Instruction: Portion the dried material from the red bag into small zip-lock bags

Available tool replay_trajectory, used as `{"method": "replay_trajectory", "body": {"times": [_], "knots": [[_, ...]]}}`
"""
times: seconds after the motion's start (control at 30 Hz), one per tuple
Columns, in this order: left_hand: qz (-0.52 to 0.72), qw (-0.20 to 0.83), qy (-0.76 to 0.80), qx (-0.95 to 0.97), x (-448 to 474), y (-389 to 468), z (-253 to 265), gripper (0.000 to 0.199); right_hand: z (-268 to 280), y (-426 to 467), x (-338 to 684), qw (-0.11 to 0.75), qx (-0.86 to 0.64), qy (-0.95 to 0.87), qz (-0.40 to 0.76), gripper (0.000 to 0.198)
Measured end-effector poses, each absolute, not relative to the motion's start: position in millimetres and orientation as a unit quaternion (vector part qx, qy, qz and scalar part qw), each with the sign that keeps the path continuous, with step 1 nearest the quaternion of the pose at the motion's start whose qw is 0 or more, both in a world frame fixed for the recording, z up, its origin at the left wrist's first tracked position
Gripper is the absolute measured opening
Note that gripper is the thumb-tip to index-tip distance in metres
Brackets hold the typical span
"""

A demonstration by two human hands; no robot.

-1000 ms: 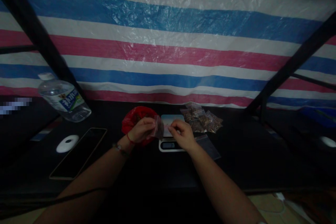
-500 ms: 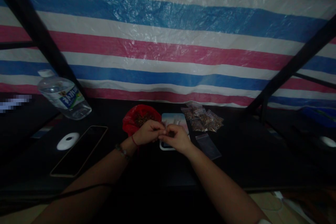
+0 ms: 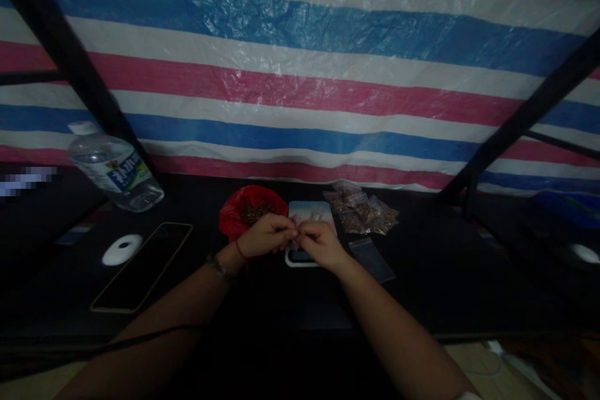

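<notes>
My left hand (image 3: 266, 235) and my right hand (image 3: 321, 244) meet with fingertips pinched at a small clear plastic bag (image 3: 295, 234), mostly hidden by the fingers. Both are closed on it, just above a small digital scale (image 3: 299, 207) with a pale printed top. Beside my left hand sits a red plastic bag (image 3: 229, 211), open at the top, holding small brown-gold pieces (image 3: 255, 207). To the right of the scale lies a pile of clear zip bags (image 3: 363, 215) filled with similar pieces. An empty zip bag (image 3: 372, 260) lies flat near my right wrist.
On the black table (image 3: 290, 309), a phone (image 3: 143, 269) and a white oval object (image 3: 122, 250) lie at left. Behind them a clear bottle (image 3: 117, 169) stands by a dark slanted post (image 3: 70, 62). A striped plastic sheet (image 3: 300, 94) hangs along the back.
My right fingers have shifted slightly right, away from the left fingertips, and more of the small plastic bag shows between them. The other things stay where they were.
</notes>
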State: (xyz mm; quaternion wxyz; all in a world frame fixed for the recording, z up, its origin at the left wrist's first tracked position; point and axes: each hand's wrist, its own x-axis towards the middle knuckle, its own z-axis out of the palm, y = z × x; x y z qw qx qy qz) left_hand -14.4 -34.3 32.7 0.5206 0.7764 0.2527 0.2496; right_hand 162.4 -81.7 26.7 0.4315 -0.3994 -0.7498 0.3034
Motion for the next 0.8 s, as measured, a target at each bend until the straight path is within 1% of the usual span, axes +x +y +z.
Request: {"method": "replay_trajectory", "body": {"times": [0.13,0.3,0.43,0.5,0.57,0.63,0.7,0.77,0.8], "knots": [[0.25,0.513,0.254,0.781,-13,-38,37,0.039,28,-84,160,0.442,-0.408,-0.753,0.266,0.023],[0.288,0.45,0.24,0.811,-12,-38,38,0.034,26,-88,152,0.445,-0.456,-0.744,0.202,0.025],[0.298,0.411,0.231,0.83,-17,-31,34,0.036,26,-91,153,0.471,-0.515,-0.705,0.128,0.026],[0.305,0.405,0.24,0.828,-20,-28,32,0.035,28,-92,155,0.474,-0.506,-0.711,0.115,0.025],[0.322,0.416,0.24,0.816,-23,-25,31,0.034,32,-93,156,0.474,-0.467,-0.736,0.124,0.024],[0.342,0.446,0.226,0.795,-26,-23,30,0.033,35,-94,158,0.493,-0.434,-0.741,0.14,0.019],[0.368,0.478,0.206,0.771,-29,-22,29,0.034,35,-92,159,0.532,-0.424,-0.714,0.166,0.003],[0.387,0.502,0.192,0.749,-32,-21,29,0.035,32,-89,159,0.559,-0.421,-0.677,0.228,0.03],[0.393,0.513,0.191,0.739,-33,-20,29,0.034,30,-87,159,0.56,-0.419,-0.661,0.272,0.042]]}}
